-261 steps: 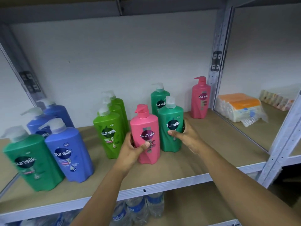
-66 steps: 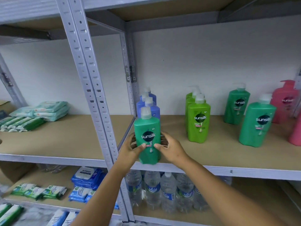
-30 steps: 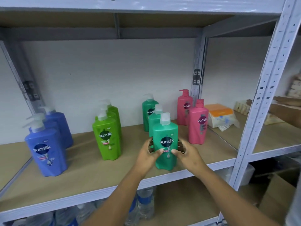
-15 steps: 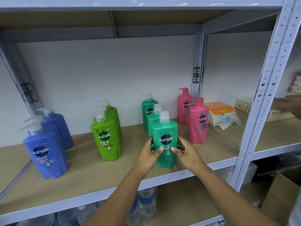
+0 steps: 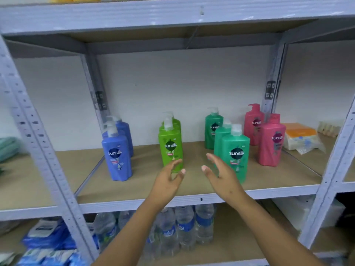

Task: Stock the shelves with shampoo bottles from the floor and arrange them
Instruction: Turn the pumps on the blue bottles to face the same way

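Shampoo pump bottles stand in colour rows on the brown shelf board (image 5: 192,185). From left to right I see blue bottles (image 5: 117,160), light green bottles (image 5: 170,148), teal green bottles (image 5: 237,150) and pink bottles (image 5: 271,143). Each row runs from front to back. My left hand (image 5: 168,179) hovers empty in front of the light green row, fingers relaxed. My right hand (image 5: 221,173) hovers empty just left of the front teal bottle, fingers spread.
Grey metal uprights (image 5: 44,150) frame the bay. Water bottles (image 5: 184,227) and blue wipe packs (image 5: 48,237) fill the shelf below. A wrapped orange and white pack (image 5: 301,137) lies in the right bay. Green packs (image 5: 7,148) sit far left.
Both hands have let go of the front teal bottle and drawn back to the left. That bottle now stands alone at the front of the teal row.
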The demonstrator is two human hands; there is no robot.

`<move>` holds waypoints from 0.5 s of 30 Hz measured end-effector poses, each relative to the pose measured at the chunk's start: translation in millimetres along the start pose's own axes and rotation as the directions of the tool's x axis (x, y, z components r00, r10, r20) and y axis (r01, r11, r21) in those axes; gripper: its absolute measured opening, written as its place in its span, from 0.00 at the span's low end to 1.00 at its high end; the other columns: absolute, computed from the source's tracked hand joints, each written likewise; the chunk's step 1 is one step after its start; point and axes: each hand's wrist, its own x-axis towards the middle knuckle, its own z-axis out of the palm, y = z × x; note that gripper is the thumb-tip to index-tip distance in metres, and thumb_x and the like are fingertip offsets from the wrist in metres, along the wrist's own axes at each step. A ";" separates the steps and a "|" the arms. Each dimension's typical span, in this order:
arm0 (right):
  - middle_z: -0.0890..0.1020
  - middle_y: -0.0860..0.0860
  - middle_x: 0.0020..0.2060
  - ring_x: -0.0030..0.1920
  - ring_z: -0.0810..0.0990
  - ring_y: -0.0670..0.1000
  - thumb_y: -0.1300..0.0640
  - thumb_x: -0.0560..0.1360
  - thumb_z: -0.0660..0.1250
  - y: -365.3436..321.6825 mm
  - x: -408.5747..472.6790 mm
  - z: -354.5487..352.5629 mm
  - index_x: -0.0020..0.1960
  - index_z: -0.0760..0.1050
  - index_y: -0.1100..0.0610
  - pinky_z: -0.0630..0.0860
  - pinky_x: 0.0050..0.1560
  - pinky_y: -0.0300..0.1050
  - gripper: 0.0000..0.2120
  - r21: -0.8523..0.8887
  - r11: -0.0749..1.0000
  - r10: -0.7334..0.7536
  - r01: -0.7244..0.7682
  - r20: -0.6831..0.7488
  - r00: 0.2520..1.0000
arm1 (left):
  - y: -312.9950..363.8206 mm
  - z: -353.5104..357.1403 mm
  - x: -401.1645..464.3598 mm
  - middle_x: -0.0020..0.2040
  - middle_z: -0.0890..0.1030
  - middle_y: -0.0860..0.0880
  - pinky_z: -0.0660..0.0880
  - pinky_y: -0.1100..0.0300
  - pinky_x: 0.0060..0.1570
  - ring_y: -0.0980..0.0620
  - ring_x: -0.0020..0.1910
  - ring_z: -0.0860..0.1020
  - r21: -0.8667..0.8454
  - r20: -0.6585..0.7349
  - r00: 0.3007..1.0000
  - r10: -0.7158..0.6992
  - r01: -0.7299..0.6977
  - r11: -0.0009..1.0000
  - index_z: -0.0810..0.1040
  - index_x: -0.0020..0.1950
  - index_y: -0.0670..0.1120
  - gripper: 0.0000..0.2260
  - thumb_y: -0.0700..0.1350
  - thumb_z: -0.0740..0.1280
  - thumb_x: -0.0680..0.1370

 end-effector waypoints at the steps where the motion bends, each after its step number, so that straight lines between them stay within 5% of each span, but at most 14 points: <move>1: 0.72 0.48 0.69 0.70 0.68 0.46 0.49 0.77 0.65 -12.1 5.8 14.5 0.71 0.67 0.53 0.63 0.70 0.44 0.24 0.035 0.999 -0.006 0.005 0.032 0.999 | -0.8 -17.8 -4.0 0.64 0.75 0.56 0.68 0.59 0.65 0.56 0.64 0.73 0.018 -0.027 1.000 0.006 -0.005 1.000 0.71 0.62 0.59 0.13 0.51 0.66 0.78; 4: 0.75 0.48 0.65 0.66 0.71 0.44 0.50 0.77 0.65 -48.3 29.5 60.6 0.71 0.68 0.52 0.67 0.68 0.44 0.23 0.123 0.992 -0.032 0.018 0.115 0.993 | -2.0 -73.0 -7.6 0.61 0.76 0.58 0.70 0.66 0.61 0.58 0.62 0.74 0.010 -0.135 0.991 0.010 -0.009 1.000 0.73 0.61 0.57 0.12 0.48 0.66 0.78; 9: 0.76 0.51 0.63 0.63 0.74 0.46 0.53 0.77 0.67 -102.6 94.2 131.0 0.68 0.70 0.55 0.68 0.68 0.47 0.21 0.248 0.968 -0.064 0.021 0.168 0.984 | -8.1 -164.3 16.9 0.60 0.76 0.57 0.73 0.61 0.59 0.59 0.60 0.76 -0.011 -0.270 0.963 0.009 -0.012 1.000 0.73 0.62 0.54 0.11 0.47 0.63 0.80; 11: 0.76 0.53 0.63 0.63 0.75 0.48 0.52 0.77 0.66 -117.2 123.2 152.8 0.69 0.69 0.55 0.69 0.68 0.47 0.22 0.243 0.970 -0.044 -0.010 0.217 0.975 | -13.8 -195.8 32.9 0.60 0.76 0.58 0.72 0.69 0.54 0.64 0.56 0.76 -0.019 -0.304 0.952 -0.025 0.020 1.000 0.73 0.63 0.54 0.11 0.47 0.63 0.80; 15: 0.73 0.55 0.67 0.67 0.72 0.50 0.49 0.77 0.66 -134.5 176.7 185.1 0.71 0.67 0.54 0.67 0.69 0.46 0.25 0.181 0.982 -0.001 -0.061 0.321 0.947 | -22.3 -242.2 69.5 0.60 0.78 0.59 0.71 0.67 0.56 0.60 0.58 0.76 -0.009 -0.344 0.935 -0.090 0.093 0.996 0.74 0.61 0.55 0.11 0.50 0.65 0.78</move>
